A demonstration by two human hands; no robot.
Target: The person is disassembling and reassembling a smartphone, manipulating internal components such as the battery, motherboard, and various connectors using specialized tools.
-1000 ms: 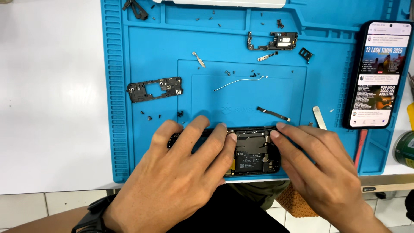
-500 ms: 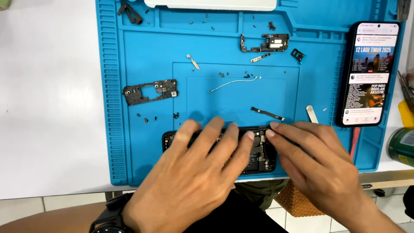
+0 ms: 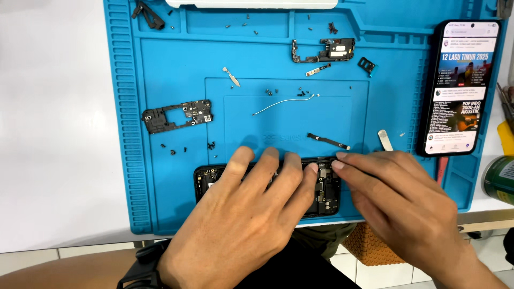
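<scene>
An opened black phone [image 3: 325, 197] lies lengthwise at the front edge of a blue repair mat [image 3: 176, 176], its circuit boards exposed. My left hand [image 3: 251, 219] lies flat over most of it, fingers spread and pressing down. My right hand [image 3: 399, 206] comes in from the right, fingertips meeting the left index finger at the phone's upper edge near the board. Whether the fingers pinch a small part there is hidden.
On the mat lie a black frame piece [image 3: 176, 115], a second black board cover [image 3: 324, 51], a thin white cable [image 3: 284, 101], a flat flex strip [image 3: 327, 141], a white pry tool [image 3: 385, 140] and several tiny screws [image 3: 176, 151]. A lit phone [image 3: 460, 88] rests at the right.
Both hands have shifted slightly along the opened phone, with the left fingers now covering more of its middle. The camera view has drifted a little.
</scene>
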